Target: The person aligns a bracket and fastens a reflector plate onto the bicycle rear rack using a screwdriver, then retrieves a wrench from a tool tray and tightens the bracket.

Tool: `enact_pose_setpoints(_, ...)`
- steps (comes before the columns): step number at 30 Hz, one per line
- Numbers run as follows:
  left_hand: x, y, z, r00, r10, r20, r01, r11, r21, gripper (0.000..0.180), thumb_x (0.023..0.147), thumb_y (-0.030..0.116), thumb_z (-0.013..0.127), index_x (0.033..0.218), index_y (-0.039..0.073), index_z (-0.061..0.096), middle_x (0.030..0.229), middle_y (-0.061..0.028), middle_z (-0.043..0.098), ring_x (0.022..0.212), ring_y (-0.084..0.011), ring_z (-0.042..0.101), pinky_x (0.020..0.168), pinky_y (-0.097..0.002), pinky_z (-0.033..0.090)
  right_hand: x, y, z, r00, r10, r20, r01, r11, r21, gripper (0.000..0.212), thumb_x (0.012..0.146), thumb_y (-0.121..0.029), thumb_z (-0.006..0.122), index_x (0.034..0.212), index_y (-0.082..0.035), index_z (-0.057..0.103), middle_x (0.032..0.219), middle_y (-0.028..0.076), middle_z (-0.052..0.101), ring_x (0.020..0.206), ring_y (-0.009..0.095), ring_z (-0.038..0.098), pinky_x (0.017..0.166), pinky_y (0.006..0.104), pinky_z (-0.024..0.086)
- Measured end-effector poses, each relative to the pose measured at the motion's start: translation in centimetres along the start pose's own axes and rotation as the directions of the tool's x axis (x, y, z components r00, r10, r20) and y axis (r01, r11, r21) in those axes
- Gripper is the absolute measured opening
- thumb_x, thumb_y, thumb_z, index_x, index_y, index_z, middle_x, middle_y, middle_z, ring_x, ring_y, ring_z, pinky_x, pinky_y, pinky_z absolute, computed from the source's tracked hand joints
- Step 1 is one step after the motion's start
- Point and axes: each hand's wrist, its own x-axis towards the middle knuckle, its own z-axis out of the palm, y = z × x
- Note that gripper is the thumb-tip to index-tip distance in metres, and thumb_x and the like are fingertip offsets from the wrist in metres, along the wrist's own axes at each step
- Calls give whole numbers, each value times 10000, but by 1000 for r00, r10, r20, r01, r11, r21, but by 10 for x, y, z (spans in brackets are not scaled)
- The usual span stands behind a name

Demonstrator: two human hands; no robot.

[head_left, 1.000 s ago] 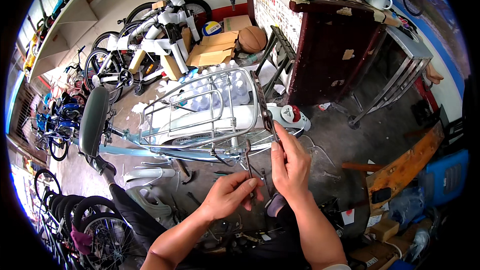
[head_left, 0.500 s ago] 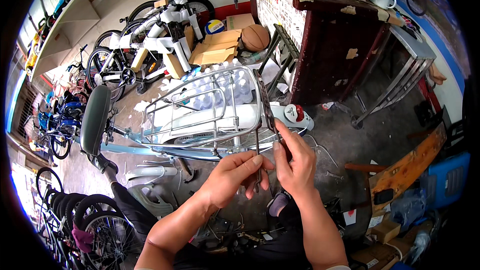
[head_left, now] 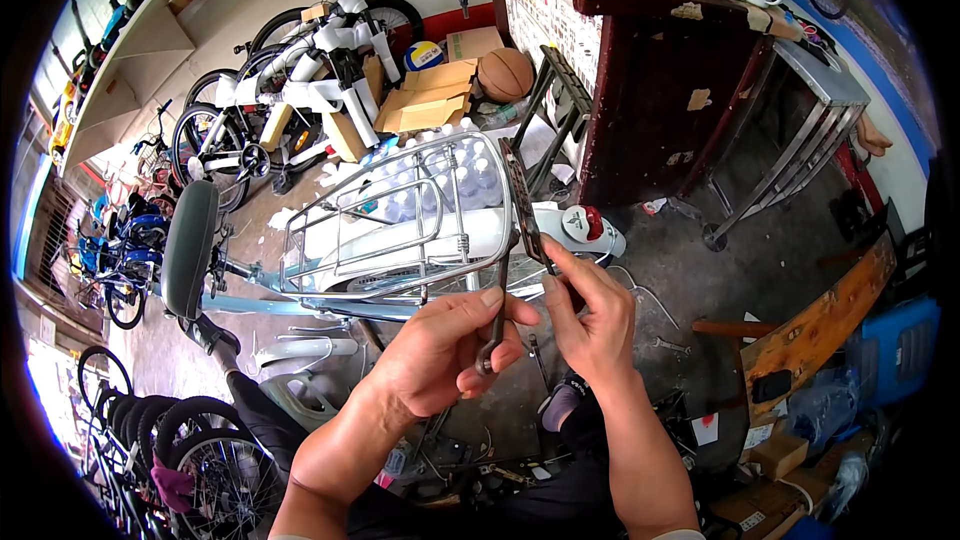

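Note:
My left hand (head_left: 440,345) is closed around a dark wrench (head_left: 497,325), which stands nearly upright. Its upper end meets the rear corner of a chrome bicycle rack (head_left: 430,208); its lower end shows by my fingers. My right hand (head_left: 595,315) pinches with thumb and forefinger at the lower end of a dark perforated plate (head_left: 522,202) across the rack's back. What lies between those fingertips is mostly hidden. Under the rack is a white rear mudguard (head_left: 410,255) with a red rear light (head_left: 588,225). The light-blue bicycle's dark saddle (head_left: 190,250) is at left.
Wrapped bottles (head_left: 440,175) stand behind the rack. A dark red cabinet (head_left: 680,110) rises at far right, near a metal stand (head_left: 800,140). A loose spanner (head_left: 672,346) lies on the floor. A wooden board (head_left: 825,325) leans at right; tyres (head_left: 190,420) stand at lower left.
My left hand has shifted slightly left, and the wrench's lower end has swung left and up. My right hand stays at the plate's lower end, its fingers slightly adjusted.

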Motion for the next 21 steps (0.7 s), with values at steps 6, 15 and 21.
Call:
enact_pose_setpoints(6, 3, 0, 4, 1000, 4, 20, -4, 1000, -3, 435, 1055, 392, 454, 1152, -3, 607, 710, -55, 557, 427, -74, 399, 397, -202, 304, 1, 6, -4, 999, -40, 3, 41, 995, -88, 390, 884, 11, 638, 1267, -51, 667, 740, 75, 601, 581, 136, 515, 546, 293, 417)
enact_pose_setpoints(15, 13, -21, -3, 997, 81, 6, -81, 995, 53, 437, 1062, 394, 433, 1114, -7, 599, 681, -84, 555, 426, -96, 419, 404, -213, 349, 2, 3, -3, 998, -64, 0, 64, 996, -65, 401, 880, -3, 646, 1277, -55, 661, 730, 82, 599, 593, 155, 531, 554, 301, 424)
enact_pose_setpoints(21, 11, -21, -5, 997, 75, 31, -77, 996, 46, 421, 1058, 401, 440, 1108, 14, 598, 720, -78, 574, 450, -90, 413, 426, -209, 344, 2, 5, -3, 999, -50, 16, 50, 998, -43, 398, 877, -10, 653, 1274, -39, 659, 758, 88, 639, 610, 134, 577, 562, 286, 449)
